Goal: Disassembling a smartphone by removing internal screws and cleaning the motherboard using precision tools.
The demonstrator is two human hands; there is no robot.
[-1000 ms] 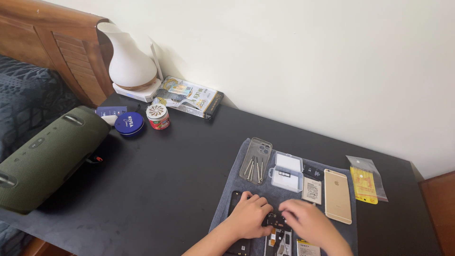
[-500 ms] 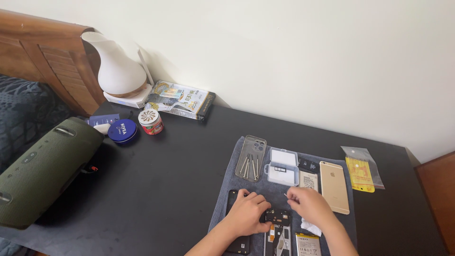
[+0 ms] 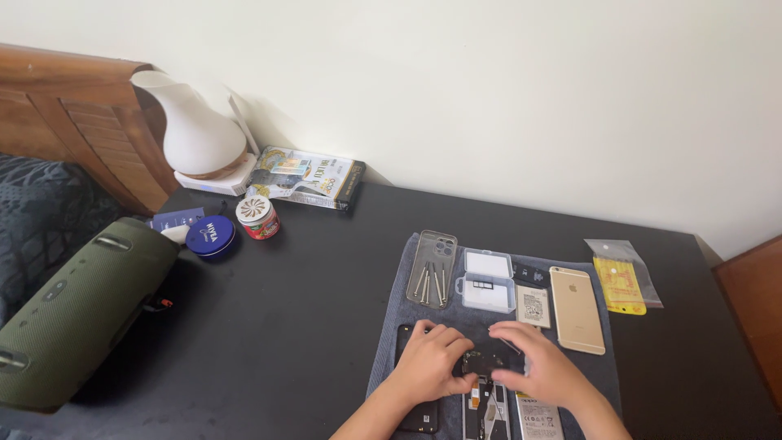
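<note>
1. Head view: left hand (image 3: 429, 360) and right hand (image 3: 539, 367) both pinch a small black phone part (image 3: 486, 358) at six o'clock on the grey mat (image 3: 391, 350).
2. Steady pressure and slow lifting seem wise.

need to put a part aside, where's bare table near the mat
Bare table lies left of the grey mat, across to the green speaker. Another patch runs behind the mat to the wall. The mat is crowded: both hands, gold phone, clear box.
</note>
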